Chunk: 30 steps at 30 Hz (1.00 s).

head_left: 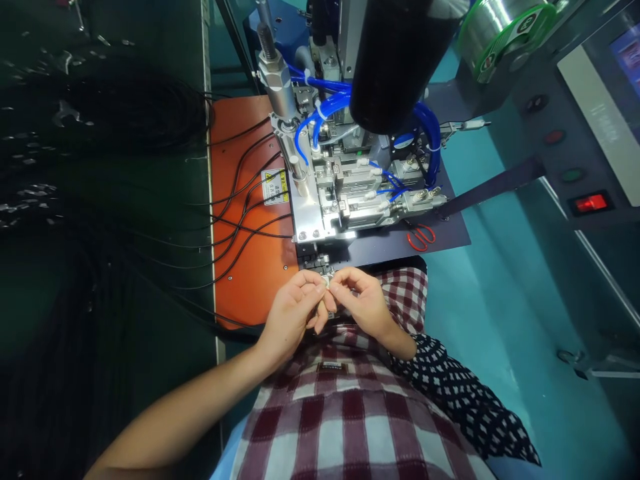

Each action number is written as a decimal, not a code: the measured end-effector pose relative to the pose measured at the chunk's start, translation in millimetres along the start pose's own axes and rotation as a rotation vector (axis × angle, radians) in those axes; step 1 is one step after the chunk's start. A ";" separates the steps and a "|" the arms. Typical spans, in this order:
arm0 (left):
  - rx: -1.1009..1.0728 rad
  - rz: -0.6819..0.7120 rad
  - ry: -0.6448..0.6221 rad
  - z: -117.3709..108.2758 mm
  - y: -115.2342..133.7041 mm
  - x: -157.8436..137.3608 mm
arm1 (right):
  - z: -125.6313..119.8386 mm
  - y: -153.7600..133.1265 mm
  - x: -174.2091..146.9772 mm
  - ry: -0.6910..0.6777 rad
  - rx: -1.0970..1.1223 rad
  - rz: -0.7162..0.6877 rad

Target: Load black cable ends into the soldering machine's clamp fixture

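Far out to the left of the hands, a bundle of black cables point(125, 110) spreads over the dark table point(40, 293), loose ends running in toward the left hand point(295, 308). They cross an orange plate point(260, 287) just beside that hand, a warning label point(275, 187) beyond it. And here's the close work: left thumb and finger pinched on a small pale piece point(327, 281), right hand point(365, 301) meeting them, fingertips closed on it too, the piece right between the two! Straight beyond the hands stands the metal machine point(306, 219) with its blue tubes point(334, 103). Right of the hands and farther out, red-handled scissors point(421, 238); well beyond them, a green-rimmed spool point(500, 30); farthest right, a red switch point(591, 203).
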<state>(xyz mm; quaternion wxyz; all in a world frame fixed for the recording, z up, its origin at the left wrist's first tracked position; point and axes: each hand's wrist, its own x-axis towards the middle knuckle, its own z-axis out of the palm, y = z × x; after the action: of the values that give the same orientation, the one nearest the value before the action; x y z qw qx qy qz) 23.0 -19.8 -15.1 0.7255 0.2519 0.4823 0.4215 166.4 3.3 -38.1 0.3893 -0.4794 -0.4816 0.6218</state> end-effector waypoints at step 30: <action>0.082 0.007 -0.076 -1.5 -5.2 -1.7 | -6.3 -10.7 -2.2 0.021 -0.109 0.048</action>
<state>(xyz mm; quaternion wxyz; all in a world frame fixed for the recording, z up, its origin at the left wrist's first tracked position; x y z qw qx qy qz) 23.3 -24.1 -18.9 0.7307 0.2991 0.4705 0.3941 173.3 5.2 -27.7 0.3528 -0.5176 -0.4991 0.5988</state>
